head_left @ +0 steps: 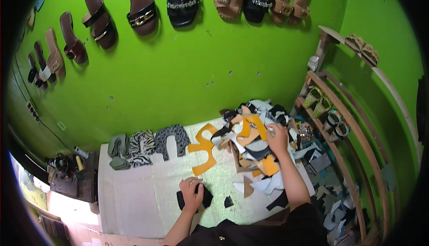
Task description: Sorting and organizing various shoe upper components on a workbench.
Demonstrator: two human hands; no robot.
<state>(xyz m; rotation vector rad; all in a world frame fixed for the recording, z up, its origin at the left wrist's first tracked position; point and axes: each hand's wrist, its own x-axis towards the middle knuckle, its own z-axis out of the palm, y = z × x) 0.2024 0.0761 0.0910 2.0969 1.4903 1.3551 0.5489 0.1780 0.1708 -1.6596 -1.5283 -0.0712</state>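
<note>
My left hand point(191, 195) lies over a black cut piece point(207, 197) near the front of the table, fingers stretched past its edge and thumb out to the side. The black material shows on both sides of the palm. At the right, my right hand point(278, 138) is at the heap of scraps point(257, 145), fingers bent together beside a yellow strip point(256, 124); what they pinch is too small to make out. Left of the heap lie curved yellow pieces point(203, 150). A small black scrap point(228, 201) rests between my hands.
Stacks of grey-green pieces point(118, 145), zebra-striped pieces point(142, 142) and speckled grey pieces point(172, 139) sit along the back of the pale table point(129, 192). A wooden rack point(353, 147) with sandals stands right, above scraps on the floor point(333, 208). A sewing machine point(62, 163) is at left.
</note>
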